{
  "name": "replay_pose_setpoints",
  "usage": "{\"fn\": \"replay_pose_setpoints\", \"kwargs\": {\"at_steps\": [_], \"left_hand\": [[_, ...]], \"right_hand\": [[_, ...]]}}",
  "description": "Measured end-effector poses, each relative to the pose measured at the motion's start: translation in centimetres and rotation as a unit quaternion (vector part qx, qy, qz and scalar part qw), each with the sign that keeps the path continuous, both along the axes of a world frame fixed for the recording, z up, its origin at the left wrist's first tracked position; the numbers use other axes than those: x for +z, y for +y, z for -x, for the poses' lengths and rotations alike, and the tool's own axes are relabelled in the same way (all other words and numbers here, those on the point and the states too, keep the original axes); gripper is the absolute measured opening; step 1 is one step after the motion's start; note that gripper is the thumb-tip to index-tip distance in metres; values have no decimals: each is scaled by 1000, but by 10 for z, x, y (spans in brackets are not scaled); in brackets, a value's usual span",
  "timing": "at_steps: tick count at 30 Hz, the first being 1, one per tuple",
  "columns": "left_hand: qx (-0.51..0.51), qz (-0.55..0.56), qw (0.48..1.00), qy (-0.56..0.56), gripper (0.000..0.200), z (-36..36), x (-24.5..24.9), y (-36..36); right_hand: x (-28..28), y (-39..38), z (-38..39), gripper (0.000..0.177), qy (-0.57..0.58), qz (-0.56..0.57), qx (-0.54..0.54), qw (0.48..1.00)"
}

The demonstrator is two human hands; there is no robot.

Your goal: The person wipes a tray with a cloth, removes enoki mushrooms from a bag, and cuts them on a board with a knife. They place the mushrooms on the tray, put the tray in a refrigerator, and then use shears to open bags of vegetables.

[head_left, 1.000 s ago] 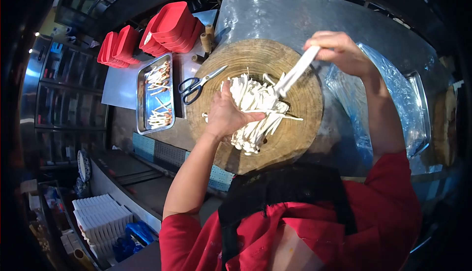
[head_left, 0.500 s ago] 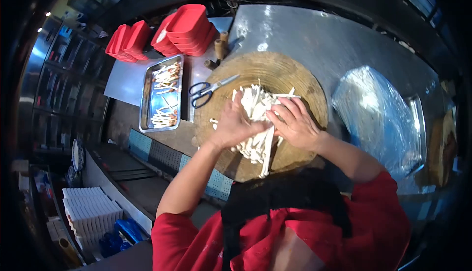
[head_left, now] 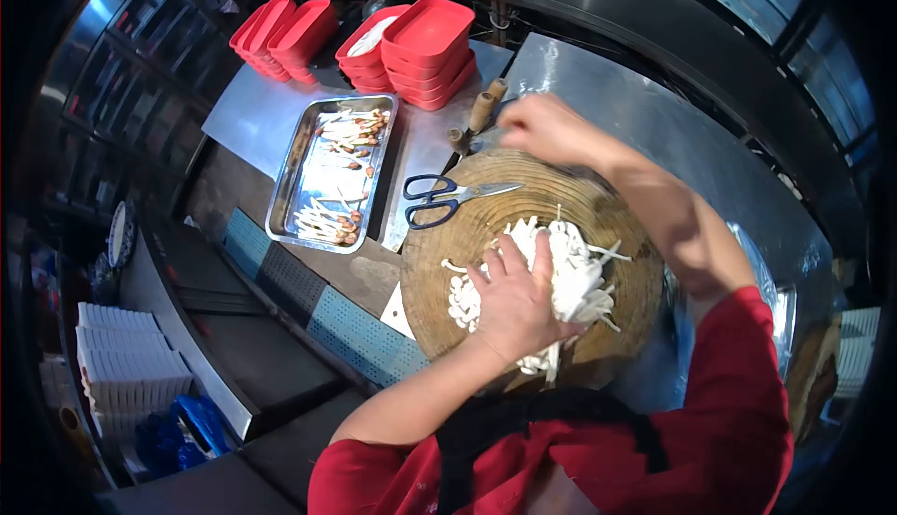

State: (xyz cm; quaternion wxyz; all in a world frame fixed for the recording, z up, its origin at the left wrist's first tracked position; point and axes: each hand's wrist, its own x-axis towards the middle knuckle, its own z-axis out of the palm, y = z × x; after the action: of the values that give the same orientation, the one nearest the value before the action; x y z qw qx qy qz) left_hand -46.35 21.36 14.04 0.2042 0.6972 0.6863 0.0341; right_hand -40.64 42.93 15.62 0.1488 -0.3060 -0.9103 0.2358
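Note:
A heap of thin white mushrooms (head_left: 577, 277) lies on a round wooden chopping block (head_left: 505, 172). My left hand (head_left: 517, 302) presses on the heap with its fingers spread. My right hand (head_left: 549, 129) is past the block's far edge, right beside several upright wooden handles (head_left: 482, 111). Its fingers curl and are smeared by motion; I cannot tell whether they hold anything. Scissors (head_left: 456, 199) with dark blue grips lie at the block's left edge, slightly opened, blades pointing right.
Left of the block stands a metal tray (head_left: 283, 199) with white stems that have brown ends. Stacked red trays (head_left: 430, 34) stand behind it. A clear plastic bag (head_left: 753, 251) lies right of the block, partly behind my right arm. White stacked containers (head_left: 131, 365) sit at lower left.
My right hand has left the mushrooms and moved up and away to the wooden handles. My left hand stays on the heap, now flatter over it. The view has shifted.

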Motion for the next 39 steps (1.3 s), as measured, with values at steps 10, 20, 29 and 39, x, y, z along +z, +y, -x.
{"fn": "replay_pose_setpoints", "kwargs": {"at_steps": [10,20,29,39], "left_hand": [[-3,-50,993,-108,115,11,-10,-3],[5,-45,998,-52,126,5,-14,-3],[-26,-109,991,-72,123,11,-23,-6],[-133,-51,986,-86,127,6,-15,5]], "right_hand": [[-99,47,136,26,-179,90,-196,960],[107,17,86,14,-33,251,-127,959],[165,-140,-181,53,351,-31,-204,914],[61,-231,-206,15,168,237,-382,877]]}}
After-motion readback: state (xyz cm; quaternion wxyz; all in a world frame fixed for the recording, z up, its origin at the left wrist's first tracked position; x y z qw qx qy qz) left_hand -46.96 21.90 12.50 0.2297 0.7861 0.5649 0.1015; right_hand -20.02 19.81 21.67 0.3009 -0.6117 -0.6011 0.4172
